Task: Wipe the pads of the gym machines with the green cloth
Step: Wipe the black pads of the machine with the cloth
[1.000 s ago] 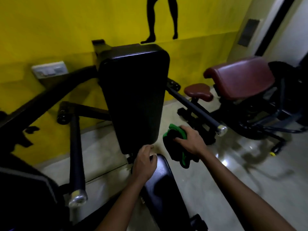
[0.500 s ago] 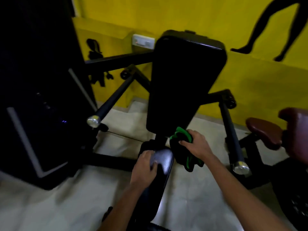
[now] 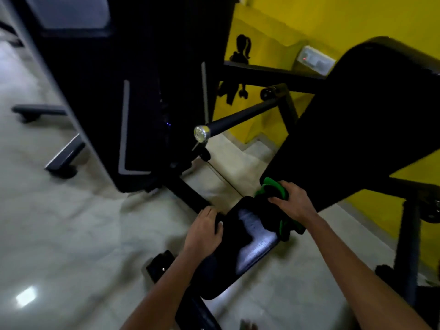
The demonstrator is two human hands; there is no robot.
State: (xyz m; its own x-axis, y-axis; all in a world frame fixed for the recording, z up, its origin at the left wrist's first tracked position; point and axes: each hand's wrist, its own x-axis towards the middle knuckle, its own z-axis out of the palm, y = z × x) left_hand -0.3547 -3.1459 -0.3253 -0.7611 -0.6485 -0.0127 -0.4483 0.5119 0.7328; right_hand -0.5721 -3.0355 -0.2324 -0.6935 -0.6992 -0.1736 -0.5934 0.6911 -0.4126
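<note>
The crumpled green-and-black cloth (image 3: 276, 201) is sitting at the far end of the glossy black padded seat (image 3: 252, 246), just below the tall black backrest pad (image 3: 362, 129). The right hand (image 3: 294, 202) is gripping it with fingers curled over the bundle. The left hand (image 3: 206, 231) is resting on the seat's left edge, fingers wrapping over it (thumb hidden). A black handle bar with a chrome cap (image 3: 201, 133) is sticking out nearby.

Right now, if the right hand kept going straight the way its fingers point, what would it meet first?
The right hand, gripping the green and black cloth, points up and left toward the lower edge of the tall black padded backrest. That pad looks first in line, though depth is unclear from this single view.
</note>
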